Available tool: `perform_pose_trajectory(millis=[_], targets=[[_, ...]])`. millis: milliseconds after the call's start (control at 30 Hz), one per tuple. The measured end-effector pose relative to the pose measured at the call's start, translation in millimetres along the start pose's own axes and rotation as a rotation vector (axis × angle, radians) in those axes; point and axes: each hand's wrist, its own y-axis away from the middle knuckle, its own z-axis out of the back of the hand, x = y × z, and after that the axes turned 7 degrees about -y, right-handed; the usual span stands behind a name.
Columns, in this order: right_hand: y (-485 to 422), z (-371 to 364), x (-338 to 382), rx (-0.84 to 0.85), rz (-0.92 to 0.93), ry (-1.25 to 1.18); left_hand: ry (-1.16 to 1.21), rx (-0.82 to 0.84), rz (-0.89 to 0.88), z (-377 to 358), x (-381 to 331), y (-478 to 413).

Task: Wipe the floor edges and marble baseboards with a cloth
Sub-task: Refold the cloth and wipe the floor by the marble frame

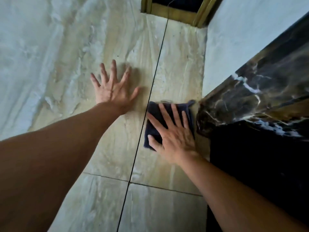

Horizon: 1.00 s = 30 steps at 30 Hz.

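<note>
Head view: my right hand [173, 136] presses flat, fingers spread, on the cloth [155, 114], just beside the baseboard [250, 101]. Across the cloth, my left hand [113, 91] lies splayed, empty, on open floor [50, 64].

The right hand [173, 136] covers the near right half of the dark cloth [154, 114], so the cloth's edge against the black marble baseboard [250, 97] is hidden. Both forearms run out of the near edge. The gold door frame [173, 13] is cut off at the far edge. The baseboard's near part is lost in shadow.
</note>
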Motion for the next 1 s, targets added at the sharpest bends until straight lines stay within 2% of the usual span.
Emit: perform_pose_trajectory(millis=[100,300,400,500,600,667,733,833,933,1000], targets=[[-68.2,4.8,-13.6,-0.118,-0.119,-0.020,0.014,-0.063,0.023,-12.4,-2.7,-10.0],[-213.8,40.4,-63.9,-0.036,-0.348,-0.108,0.043,-0.095,0.034,-14.5,-0.8,-15.2],[-207.8,38.2,-53.7,-0.067,-0.389,-0.146,0.076,-0.051,0.049,-7.7,-0.4,-17.9],[-111.8,24.4,-7.8,-0.100,-0.425,-0.148,0.126,0.024,0.052,-0.4,-1.0,-13.6],[-42.2,18.3,15.8,0.006,-0.356,-0.120,0.127,0.042,0.071,-0.6,0.2,-10.4],[-86.8,23.9,-6.4,-0.033,-0.413,-0.151,0.143,0.043,0.075,2.2,-1.4,-13.0],[-175.2,37.1,-40.1,-0.088,-0.506,-0.187,0.143,0.039,0.067,-0.1,-2.9,-18.9],[-276.1,62.3,-94.6,-0.086,-0.527,-0.181,0.129,0.009,0.058,-3.9,1.2,-14.2],[-299.0,67.7,-116.6,-0.104,-0.483,-0.158,0.132,-0.040,0.060,-6.5,0.7,-14.6],[-265.2,57.0,-98.7,-0.140,-0.505,-0.156,0.140,-0.022,0.059,-4.3,-1.0,-17.2]])
